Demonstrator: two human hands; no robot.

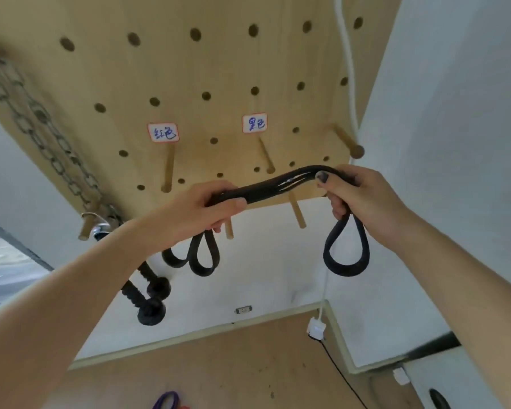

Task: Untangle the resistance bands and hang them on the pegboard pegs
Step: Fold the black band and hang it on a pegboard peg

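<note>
Hands hold a black rubber resistance band (266,184) stretched between them — left hand (207,208) gripping one end, right hand (357,199) pinching the other — just before the bottom edge of the light wooden pegboard (219,69). Band loops dangle under each fist. Wooden pegs (168,166) jut beneath two handwritten labels (163,132).

matt black rubber bands (266,184), wooden pegboard (189,69)

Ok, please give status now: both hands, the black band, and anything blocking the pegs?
Left hand and right hand both grip the black band, stretched level before the pegboard. Loops hang below each hand. Black-label peg bare, unobstructed.
</note>
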